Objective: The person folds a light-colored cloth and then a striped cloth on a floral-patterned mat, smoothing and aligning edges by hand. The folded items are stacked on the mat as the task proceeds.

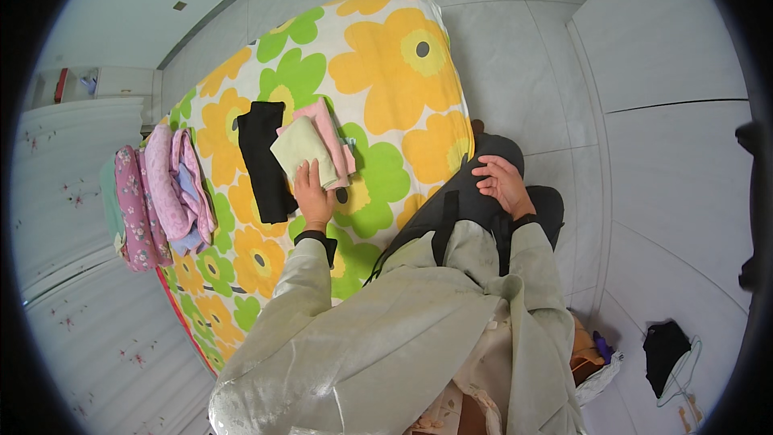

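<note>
On the near edge of a pale green folded cloth (pixel 304 147), the fingers of the left hand (pixel 312 193) lay outstretched, slightly parted, resting on the fabric. Right hand (pixel 503 183) hung near the dark trousers (pixel 503 145), fingers loosely bent, nothing between them. Green cloth partly covered a pink folded cloth (pixel 326 122); a long black garment (pixel 262 163) lay just left. All were on a bed (pixel 390 68) with a flowered sheet. Farther left, rolled pink clothes (pixel 161 185); past the bed, grey tiled floor (pixel 515 56).
</note>
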A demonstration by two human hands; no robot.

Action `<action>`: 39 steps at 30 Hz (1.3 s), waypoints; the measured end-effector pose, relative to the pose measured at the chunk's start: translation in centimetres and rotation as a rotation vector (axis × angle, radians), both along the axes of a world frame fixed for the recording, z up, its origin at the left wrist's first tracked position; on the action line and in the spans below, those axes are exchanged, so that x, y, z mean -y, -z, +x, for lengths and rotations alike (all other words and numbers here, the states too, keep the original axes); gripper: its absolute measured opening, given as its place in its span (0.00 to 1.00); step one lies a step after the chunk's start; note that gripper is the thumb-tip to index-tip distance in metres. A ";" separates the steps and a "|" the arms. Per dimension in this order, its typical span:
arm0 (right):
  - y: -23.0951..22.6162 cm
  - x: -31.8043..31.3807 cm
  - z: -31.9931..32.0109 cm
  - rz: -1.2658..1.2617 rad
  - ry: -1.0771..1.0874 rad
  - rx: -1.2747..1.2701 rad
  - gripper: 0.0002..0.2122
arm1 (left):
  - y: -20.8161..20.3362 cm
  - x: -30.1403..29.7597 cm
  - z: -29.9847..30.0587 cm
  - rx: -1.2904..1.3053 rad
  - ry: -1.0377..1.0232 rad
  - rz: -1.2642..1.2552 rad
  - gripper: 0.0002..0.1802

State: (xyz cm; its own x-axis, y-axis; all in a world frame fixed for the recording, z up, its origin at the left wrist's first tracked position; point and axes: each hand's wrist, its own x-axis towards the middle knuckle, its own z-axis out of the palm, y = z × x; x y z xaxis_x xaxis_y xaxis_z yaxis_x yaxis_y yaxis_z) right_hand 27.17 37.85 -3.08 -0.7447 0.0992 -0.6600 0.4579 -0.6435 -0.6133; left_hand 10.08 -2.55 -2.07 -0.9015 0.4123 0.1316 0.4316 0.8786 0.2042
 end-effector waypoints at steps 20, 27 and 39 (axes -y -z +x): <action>0.0 0.0 0.0 -0.009 0.005 0.005 0.13 | -10.7 -5.5 -6.4 0.794 -0.255 2.077 0.23; -0.3 0.2 -0.2 0.005 0.009 0.018 0.12 | -0.4 -12.0 -3.0 1.429 -0.719 1.850 0.17; 0.3 0.0 -0.2 -0.005 0.005 0.015 0.12 | 1.5 -8.8 0.5 0.079 -0.092 0.351 0.26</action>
